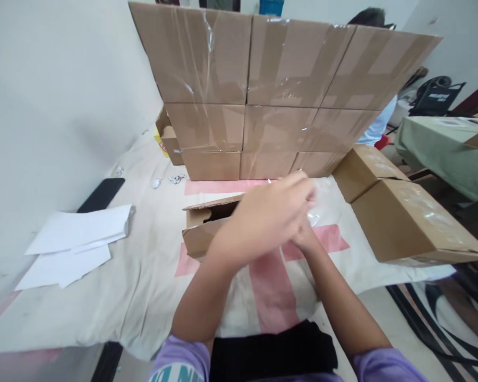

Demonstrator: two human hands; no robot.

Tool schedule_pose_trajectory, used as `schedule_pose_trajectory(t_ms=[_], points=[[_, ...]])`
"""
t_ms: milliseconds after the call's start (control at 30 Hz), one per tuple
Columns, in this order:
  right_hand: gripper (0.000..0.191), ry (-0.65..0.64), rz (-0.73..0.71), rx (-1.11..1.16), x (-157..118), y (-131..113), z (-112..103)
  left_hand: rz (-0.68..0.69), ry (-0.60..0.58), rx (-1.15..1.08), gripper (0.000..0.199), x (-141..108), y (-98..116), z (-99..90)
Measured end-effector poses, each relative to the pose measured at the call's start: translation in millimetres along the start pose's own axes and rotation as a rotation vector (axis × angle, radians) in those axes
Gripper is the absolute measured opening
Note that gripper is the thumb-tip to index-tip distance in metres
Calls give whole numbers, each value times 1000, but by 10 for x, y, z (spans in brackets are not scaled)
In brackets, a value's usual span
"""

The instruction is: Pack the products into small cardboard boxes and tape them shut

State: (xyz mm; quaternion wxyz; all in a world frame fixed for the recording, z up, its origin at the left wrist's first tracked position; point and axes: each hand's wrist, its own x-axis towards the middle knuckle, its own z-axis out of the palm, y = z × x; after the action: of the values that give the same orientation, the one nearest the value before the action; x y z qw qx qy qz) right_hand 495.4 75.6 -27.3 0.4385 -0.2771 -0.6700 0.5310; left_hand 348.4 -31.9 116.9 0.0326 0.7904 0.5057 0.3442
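Observation:
My left hand (281,207) reaches across to the right, above the end of a small cardboard box (201,239). Its fingers are curled closed and slightly blurred; what they hold, if anything, is hidden. Behind it and mostly covered by it is my right hand (302,233), whose fingers I cannot see. The two hands overlap at the box's right end, which they hide. The box lies on the cloth with a dark gap along its upper side. A bit of clear plastic (313,218) shows just right of my hands.
Taped cardboard boxes (281,127) form a stacked wall behind. Two more boxes (406,217) stand at right. On the cloth-covered table (143,297), at left, lie white papers (79,231), a dark phone (102,194) and small shiny pieces (177,179). A person (378,124) is partly visible behind the wall.

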Motion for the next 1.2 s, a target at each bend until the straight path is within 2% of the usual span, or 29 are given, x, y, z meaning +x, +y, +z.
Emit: schedule_pose_trajectory(t_ms=[67, 167, 233, 333, 467, 667, 800, 1100, 1200], points=[[60, -58, -154, 11, 71, 18, 163, -135, -47, -18, 17, -90, -140, -176], [47, -60, -355, -12, 111, 92, 314, -365, -217, -3, 22, -176, -368, -311], [41, -29, -399, -12, 99, 140, 361, -490, -304, -2, 24, -197, -484, -339], [46, -5, -400, 0, 67, 168, 387, -573, -320, -46, 22, -184, -558, -331], [51, -15, -377, 12, 50, 154, 395, -541, -318, -100, 21, -141, -542, -246], [47, -21, -406, 67, 43, 172, 406, -469, -323, -103, 26, -68, -575, -25], [47, 0, -405, 81, 43, 208, 413, -498, -395, -14, 18, -26, -608, 78], [44, 1, -407, 90, 49, 251, 417, -549, -368, 71, 20, -19, -651, 124], [41, 7, -435, 73, 56, 229, 418, -495, -332, 20, 18, -15, -649, 84]])
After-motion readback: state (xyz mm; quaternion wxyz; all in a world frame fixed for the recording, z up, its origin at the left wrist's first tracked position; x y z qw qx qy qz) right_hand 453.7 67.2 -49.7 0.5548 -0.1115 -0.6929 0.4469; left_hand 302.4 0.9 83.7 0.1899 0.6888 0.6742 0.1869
